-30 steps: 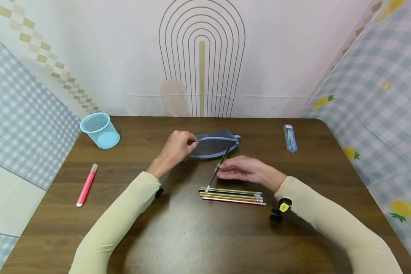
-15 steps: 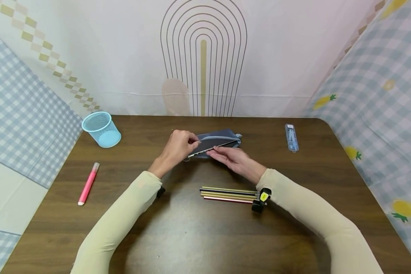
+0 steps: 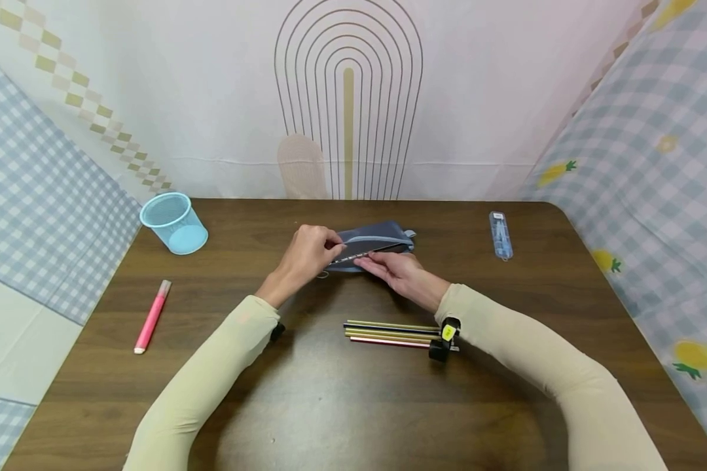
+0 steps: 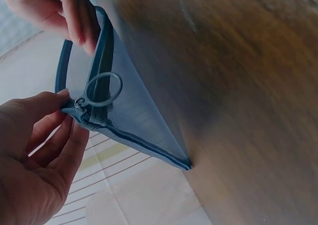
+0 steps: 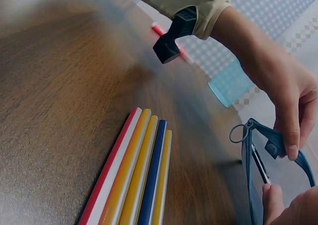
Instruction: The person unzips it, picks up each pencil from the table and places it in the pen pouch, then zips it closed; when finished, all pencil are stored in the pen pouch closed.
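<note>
A blue zip pencil pouch (image 3: 377, 230) lies at the far middle of the table with its mouth spread. My left hand (image 3: 308, 255) pinches the pouch's left end between thumb and fingers, close to the zip's ring pull (image 4: 119, 89). Inside the mouth, my right hand (image 3: 409, 278) holds a slim black pencil (image 5: 259, 161) with pale markings, slanted along the opening. The pencil's far part is hidden by the pouch and my fingers. Nearer to me, several pencils (image 3: 389, 331) lie side by side: red-and-white, yellow and dark blue ones.
A light blue mesh cup (image 3: 177, 226) stands at the back left, with a pink marker (image 3: 152, 317) in front of it. A small blue case (image 3: 501, 235) lies at the back right. My right wrist's camera hangs over the pencils' right ends.
My right hand has carried the black pencil from above the pencil row up and left into the pouch's mouth, then lowered it slightly. My left hand has kept its pinch on the pouch.
</note>
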A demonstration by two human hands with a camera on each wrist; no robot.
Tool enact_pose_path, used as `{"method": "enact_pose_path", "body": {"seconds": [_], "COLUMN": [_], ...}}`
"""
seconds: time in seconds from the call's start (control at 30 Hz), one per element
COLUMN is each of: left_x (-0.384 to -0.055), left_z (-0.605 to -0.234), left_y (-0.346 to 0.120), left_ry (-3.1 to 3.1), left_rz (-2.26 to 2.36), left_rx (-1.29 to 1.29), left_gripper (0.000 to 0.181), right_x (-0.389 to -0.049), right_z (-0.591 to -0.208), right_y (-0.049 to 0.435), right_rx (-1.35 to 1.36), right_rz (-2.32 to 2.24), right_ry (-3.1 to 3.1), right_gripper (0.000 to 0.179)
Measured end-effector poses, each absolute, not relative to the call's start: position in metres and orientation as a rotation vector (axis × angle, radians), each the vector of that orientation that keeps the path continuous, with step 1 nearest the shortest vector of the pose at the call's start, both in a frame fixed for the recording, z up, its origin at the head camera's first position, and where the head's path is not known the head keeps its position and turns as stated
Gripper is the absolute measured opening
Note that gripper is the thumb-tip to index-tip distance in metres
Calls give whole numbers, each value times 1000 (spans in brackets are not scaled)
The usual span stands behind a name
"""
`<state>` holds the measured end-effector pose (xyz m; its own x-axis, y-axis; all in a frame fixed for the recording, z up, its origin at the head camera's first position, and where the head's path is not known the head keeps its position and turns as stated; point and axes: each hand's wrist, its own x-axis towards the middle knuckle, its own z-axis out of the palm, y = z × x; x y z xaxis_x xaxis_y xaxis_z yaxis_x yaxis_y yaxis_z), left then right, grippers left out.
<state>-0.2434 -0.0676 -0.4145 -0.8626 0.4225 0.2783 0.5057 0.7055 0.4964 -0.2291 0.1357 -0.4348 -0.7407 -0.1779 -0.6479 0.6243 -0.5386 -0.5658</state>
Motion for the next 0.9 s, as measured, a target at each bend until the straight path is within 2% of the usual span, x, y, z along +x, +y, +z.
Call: {"method": "enact_pose_path", "body": {"seconds": [0.3,0.47,0.57,0.73,0.8,0.9], "left_x": [-245,-247,-248,-246,-245,-244], "left_z": [-413,-413,-413,-414,-414,-415], "left_y": [-67,-68,-69,-70,-70,-70], "left_ry": [-2757,-2735,-2726,-2744,-2751,-2754], "left_rz": [-836,-834,-841,-852,-858,-873], "left_rx": [-770,-776,-774,-761,-763,-761], "left_gripper": [14,13,13,13,13,13], "right_x": [-223,-213,-202,-178,-168,-155], "right_z": [-427,-419,-415,-407,-403,-400], "right_y": [142,148,149,152,155,162], "right_rx": [687,521,234,-630,-897,-1026], "right_rz": [-2248,-2146,-1961,-1212,-877,-558], "right_ry": [1132,1290,1596,2336,2523,2621], "right_gripper": [45,42,35,16,9,10]}}
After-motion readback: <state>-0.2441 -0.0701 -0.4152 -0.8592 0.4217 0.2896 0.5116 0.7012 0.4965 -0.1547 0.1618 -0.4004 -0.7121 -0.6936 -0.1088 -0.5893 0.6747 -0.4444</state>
